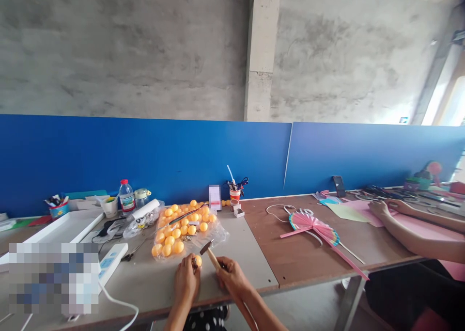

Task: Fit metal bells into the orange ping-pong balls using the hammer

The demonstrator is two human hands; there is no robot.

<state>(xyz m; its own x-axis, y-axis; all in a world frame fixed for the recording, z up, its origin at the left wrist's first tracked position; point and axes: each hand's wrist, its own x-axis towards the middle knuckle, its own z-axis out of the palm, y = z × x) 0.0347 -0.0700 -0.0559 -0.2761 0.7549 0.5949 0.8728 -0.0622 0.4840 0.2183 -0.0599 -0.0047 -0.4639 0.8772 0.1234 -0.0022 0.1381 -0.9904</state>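
Note:
Near the table's front edge, my left hand (187, 277) is closed around an orange ball (198, 260) that looks like a ping-pong ball. Something small and dark shows at the fingertips, too small to name. My right hand (230, 275) grips the wooden handle of a small hammer (209, 251). The hammer's dark head is raised just above and to the right of the ball, apart from it. Beyond both hands, many more orange balls (178, 246) lie on a clear plastic bag, with a thin dark rod across them.
A phone (215, 197) and a cup of tools (235, 194) stand at the back. To the left are a power strip (113, 262), a water bottle (127, 196) and a white tray (69, 229). A pink paper fan (312, 224) lies right, near another person's arms (407, 229).

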